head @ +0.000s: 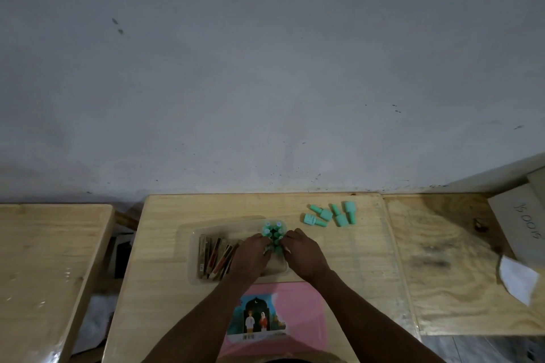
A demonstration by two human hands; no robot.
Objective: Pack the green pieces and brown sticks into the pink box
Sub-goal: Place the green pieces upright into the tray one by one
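Note:
A clear plastic tray point(188, 247) lies mid-table. Several brown sticks point(213, 256) lie in its left half. Several green pieces point(273, 230) stand upright in its right half. My left hand point(250, 256) and my right hand point(300, 250) press in on that green cluster from both sides, fingertips touching the pieces. Several more green pieces point(330, 214) lie loose on the table beyond and to the right. The pink box point(300, 315), with a picture on its lid, lies flat near the front edge, partly under my forearms.
The wooden table point(165, 289) ends at a grey wall behind. A second table point(44, 259) stands left across a gap. On the plywood board point(457, 289) at the right lie a white box point(522, 224) and a white paper point(516, 277).

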